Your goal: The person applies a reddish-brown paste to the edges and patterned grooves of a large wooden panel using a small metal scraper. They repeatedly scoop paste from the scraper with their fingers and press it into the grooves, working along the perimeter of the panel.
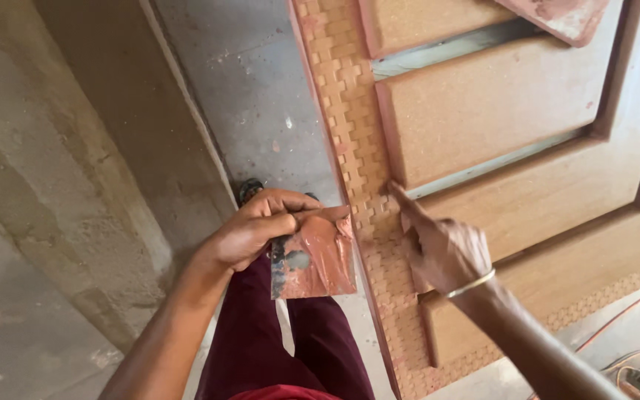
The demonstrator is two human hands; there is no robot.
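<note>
- Putty-smeared flat plate (318, 255), reddish-brown and roughly square, sits in the left hand (255, 228), just beside the left edge of a carved wooden door panel (483, 111).
- Left hand is clamped on the plate: thumb on top, fingers curled beneath, holding it near level over the person's dark red trousers (261, 348).
- Right hand (442, 248), wearing a thin metal bangle (471, 284) at the wrist, rests against the door; its forefinger is stretched out and the tip presses the basket-weave carved strip (350, 141) near a raised panel's corner. The other fingers look loosely folded, holding nothing that I can see.
- Reddish filler already tints the strip's upper edge and the grooves around the raised panels.
- To do this well, I judge the fingertip should push filler firmly into each small recess and wipe along the weave, leaving no ridges.
- Keeping the plate close and level would likely save reaching and drips.
- Grey concrete floor (261, 89) lies beside the door; cables (631, 363) trail at the lower right.
</note>
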